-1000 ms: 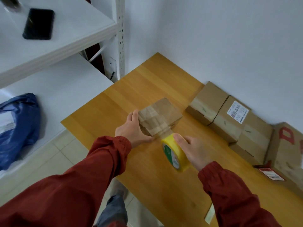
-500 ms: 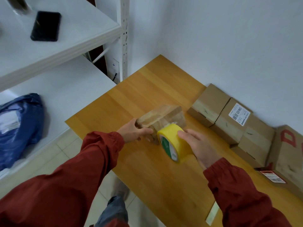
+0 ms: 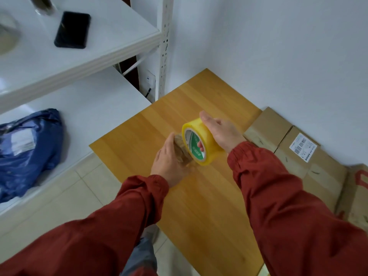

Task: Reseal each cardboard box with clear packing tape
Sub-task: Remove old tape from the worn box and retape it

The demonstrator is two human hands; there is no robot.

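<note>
Left hand [image 3: 169, 162] around half-hidden small box [image 3: 180, 149], right hand [image 3: 223, 132] around tape roll [image 3: 208, 134]; other boxes [image 3: 310, 164] against wall [image 3: 278, 56].

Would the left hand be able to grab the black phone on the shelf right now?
Probably not right away: the left hand is busy holding the small box, and the phone lies far off on the upper shelf.

Small brown cardboard box [image 3: 180, 150], tape-patched, mostly hidden behind upright yellowish tape roll [image 3: 208, 143]; more boxes [image 3: 266, 128] in a row rightward.
</note>
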